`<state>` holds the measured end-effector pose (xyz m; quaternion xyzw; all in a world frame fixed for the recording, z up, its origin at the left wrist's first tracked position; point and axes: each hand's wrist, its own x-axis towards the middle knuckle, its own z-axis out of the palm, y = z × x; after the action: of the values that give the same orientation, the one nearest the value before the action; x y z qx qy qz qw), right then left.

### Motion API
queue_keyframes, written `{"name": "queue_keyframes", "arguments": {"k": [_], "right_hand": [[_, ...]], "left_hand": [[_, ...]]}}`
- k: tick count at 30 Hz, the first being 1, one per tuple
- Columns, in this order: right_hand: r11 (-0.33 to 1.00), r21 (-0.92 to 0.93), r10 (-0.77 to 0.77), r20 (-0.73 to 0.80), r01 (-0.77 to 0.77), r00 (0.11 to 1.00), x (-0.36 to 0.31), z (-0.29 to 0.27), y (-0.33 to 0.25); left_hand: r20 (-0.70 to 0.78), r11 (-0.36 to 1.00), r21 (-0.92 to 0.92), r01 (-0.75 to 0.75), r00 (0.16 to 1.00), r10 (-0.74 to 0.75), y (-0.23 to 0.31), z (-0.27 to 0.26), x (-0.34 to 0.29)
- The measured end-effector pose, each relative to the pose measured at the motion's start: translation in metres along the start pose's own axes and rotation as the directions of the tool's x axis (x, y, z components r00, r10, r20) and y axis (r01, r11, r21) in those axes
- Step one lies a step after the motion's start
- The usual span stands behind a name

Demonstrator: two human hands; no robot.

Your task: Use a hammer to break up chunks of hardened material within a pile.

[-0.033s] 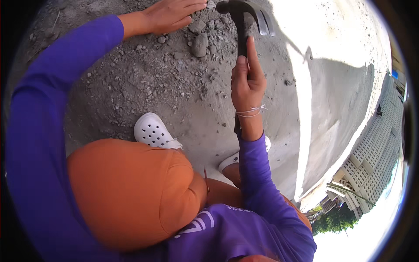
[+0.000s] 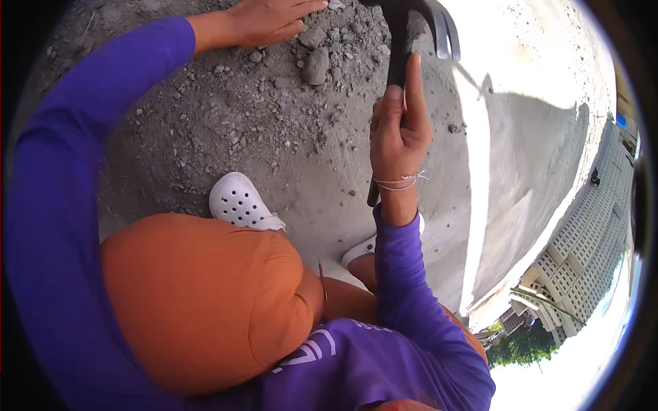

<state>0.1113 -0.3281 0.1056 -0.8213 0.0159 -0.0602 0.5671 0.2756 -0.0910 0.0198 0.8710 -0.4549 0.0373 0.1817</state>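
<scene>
My right hand (image 2: 401, 137) is closed round the dark handle of a claw hammer (image 2: 399, 48), with the index finger laid along the shaft. The hammer's head is at the top edge, its claw to the right and its striking end partly cut off. At the upper left, my left hand (image 2: 264, 22) has its fingers stretched out, low over the rubble, partly cut off by the frame. Its fingertips are by a small pale stone (image 2: 336, 4); I cannot tell whether they touch it. Below that hand lie a larger grey stone (image 2: 316, 66) and a rounded lump (image 2: 312, 37).
Loose gravel (image 2: 226, 123) covers the ground at left. My white clogs (image 2: 236, 200) stand on the grey ground near my orange-clad knee (image 2: 199, 288). A sunlit strip (image 2: 478, 205) crosses the ground at right; stacked hollow blocks (image 2: 582, 226) stand farther off.
The hammer and my right hand have shifted slightly right, and the hammer head has risen partly past the top edge. My left hand is nearly in the same place, slightly higher in view.
</scene>
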Motion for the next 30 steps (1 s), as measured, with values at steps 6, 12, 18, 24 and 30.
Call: {"name": "queue_keyframes", "arguments": {"k": [6, 12, 18, 24, 30], "right_hand": [[0.890, -0.313, -0.413, -0.248, 0.331, 0.876, -0.010, 0.005, 0.033], [0.971, -0.230, 0.062, -0.026, -0.066, 0.998, -0.006, 0.010, 0.089], [0.995, 0.086, 0.066, -0.095, -0.058, 0.993, 0.002, 0.003, 0.001], [0.918, -0.330, -0.249, -0.053, 0.219, 0.967, -0.007, 0.024, 0.052], [0.971, -0.237, 0.052, 0.085, -0.031, 0.995, -0.013, 0.014, 0.065]], "left_hand": [[-0.002, 0.999, -0.012, -0.039, 0.999, 0.039, -0.003, 0.001, 0.002], [0.021, 0.997, -0.033, -0.075, 0.997, 0.076, -0.004, 0.002, -0.002], [0.030, 0.995, -0.006, -0.095, 0.995, 0.095, -0.004, -0.008, -0.001], [-0.007, 0.996, -0.005, -0.090, 0.996, 0.090, -0.001, -0.006, 0.004], [0.013, 0.997, -0.029, -0.077, 0.997, 0.077, -0.001, -0.003, -0.001]]}}
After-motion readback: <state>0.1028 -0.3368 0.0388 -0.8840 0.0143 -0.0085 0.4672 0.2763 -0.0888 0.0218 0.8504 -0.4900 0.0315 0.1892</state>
